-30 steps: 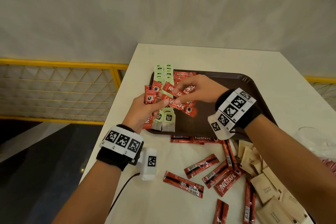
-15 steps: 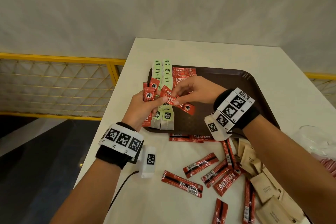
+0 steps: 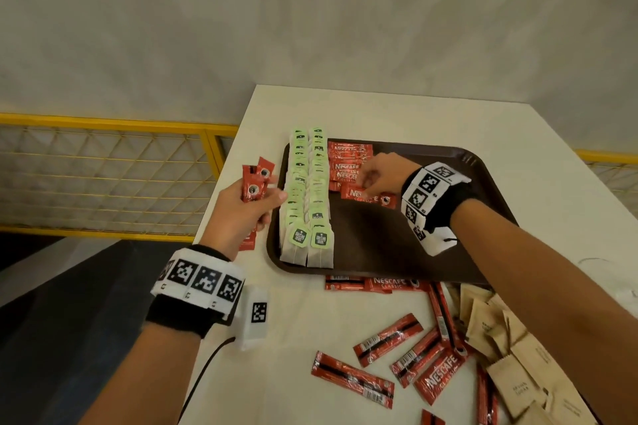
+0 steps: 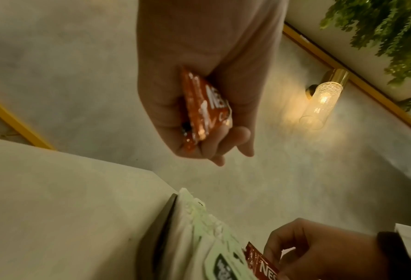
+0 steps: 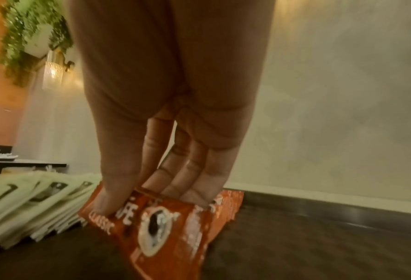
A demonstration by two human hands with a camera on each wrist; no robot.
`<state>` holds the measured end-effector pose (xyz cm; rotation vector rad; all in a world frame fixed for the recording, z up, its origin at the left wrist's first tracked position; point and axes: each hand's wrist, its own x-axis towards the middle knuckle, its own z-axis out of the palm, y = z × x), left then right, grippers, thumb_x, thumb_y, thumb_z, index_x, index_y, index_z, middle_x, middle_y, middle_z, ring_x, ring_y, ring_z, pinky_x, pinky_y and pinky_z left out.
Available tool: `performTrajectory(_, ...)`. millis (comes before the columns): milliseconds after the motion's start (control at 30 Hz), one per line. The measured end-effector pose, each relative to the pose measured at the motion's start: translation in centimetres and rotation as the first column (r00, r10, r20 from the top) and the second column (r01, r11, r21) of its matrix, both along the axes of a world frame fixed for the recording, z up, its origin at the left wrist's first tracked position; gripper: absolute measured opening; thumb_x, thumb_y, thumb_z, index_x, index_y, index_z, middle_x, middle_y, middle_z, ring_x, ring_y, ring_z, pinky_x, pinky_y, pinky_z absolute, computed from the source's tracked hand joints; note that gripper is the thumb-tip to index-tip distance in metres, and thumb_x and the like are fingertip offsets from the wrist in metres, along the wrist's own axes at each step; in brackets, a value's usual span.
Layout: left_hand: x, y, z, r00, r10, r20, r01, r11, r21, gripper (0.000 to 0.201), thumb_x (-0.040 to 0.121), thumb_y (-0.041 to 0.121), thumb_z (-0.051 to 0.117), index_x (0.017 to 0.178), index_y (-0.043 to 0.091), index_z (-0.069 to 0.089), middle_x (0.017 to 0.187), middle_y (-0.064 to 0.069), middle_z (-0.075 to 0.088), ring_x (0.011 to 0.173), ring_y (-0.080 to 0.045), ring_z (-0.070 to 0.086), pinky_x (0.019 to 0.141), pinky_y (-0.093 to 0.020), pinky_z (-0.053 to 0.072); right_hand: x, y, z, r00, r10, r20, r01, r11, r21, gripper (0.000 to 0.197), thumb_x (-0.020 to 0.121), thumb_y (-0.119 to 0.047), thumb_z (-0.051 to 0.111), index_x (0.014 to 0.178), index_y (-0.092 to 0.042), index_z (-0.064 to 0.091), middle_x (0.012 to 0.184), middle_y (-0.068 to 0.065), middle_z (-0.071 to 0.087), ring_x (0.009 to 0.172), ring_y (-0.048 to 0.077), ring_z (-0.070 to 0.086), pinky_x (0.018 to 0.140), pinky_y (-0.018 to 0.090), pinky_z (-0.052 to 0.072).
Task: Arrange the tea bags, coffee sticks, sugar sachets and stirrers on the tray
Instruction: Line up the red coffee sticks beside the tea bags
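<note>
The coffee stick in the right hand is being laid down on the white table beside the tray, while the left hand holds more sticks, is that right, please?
Not quite. The right hand is laying its coffee stick on the brown tray, next to the row of coffee sticks, not on the table; the head view shows this. The left hand does hold more sticks.

Tea bags [image 3: 308,197] rowed on tray [image 3: 397,238]

The left hand [image 4: 199,79] grips a small bunch of red coffee sticks [image 4: 205,111]. Below it, on the counter [image 4: 55,199], green-tagged tea bags [image 4: 199,236] overlap; just beside them, the right hand [image 4: 319,250] pinches another coffee stick [image 4: 261,265].
</note>
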<state>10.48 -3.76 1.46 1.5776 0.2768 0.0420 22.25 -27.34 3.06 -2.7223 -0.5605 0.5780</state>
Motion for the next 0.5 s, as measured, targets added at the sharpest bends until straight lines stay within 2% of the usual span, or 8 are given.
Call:
performTrajectory(100, 0.0, 0.7, -0.9, 0.999, -0.002, -0.041, 0.002, 1.000, -0.005, 0.022, 0.082, 0.010, 0.069, 0.102, 0.017, 0.063, 0.076, 0.000, 0.065, 0.045, -0.006, 0.046, 0.043, -0.017, 0.039, 1.1, 1.0, -1.1, 0.999, 0.037, 0.009, -0.036, 0.997, -0.073, 0.024, 0.081, -0.011, 0.069, 0.105, -0.009, 0.066, 0.099, 0.002, 0.060, 0.090, 0.011, 0.053, 0.071, 0.019, 0.039)
performTrajectory(267, 0.4, 1.0, -2.2, 0.995, 0.004, -0.098, -0.009, 0.999, -0.049, 0.020, 0.081, 0.009, 0.069, 0.098, 0.019, 0.064, 0.070, 0.002, 0.063, 0.047, -0.008, 0.046, 0.044, -0.018, 0.039, 2.2, 1.6, -2.0, 0.998, 0.034, 0.052, -0.027, 0.990, -0.136, 0.030, 0.083, -0.014, 0.068, 0.112, -0.009, 0.063, 0.114, 0.008, 0.063, 0.105, 0.020, 0.058, 0.082, 0.022, 0.040)
performTrajectory(500, 1.0, 1.5, -2.8, 0.991, -0.006, -0.136, -0.003, 0.998, -0.064, 0.022, 0.081, 0.010, 0.070, 0.100, 0.019, 0.063, 0.059, 0.010, 0.062, 0.050, -0.010, 0.045, 0.045, -0.019, 0.039, 2.9, 1.8, -2.5, 0.991, -0.019, 0.136, 0.034, 0.993, -0.109, 0.027, 0.085, -0.014, 0.065, 0.111, -0.011, 0.063, 0.112, 0.008, 0.063, 0.103, 0.022, 0.058, 0.091, 0.032, 0.048)
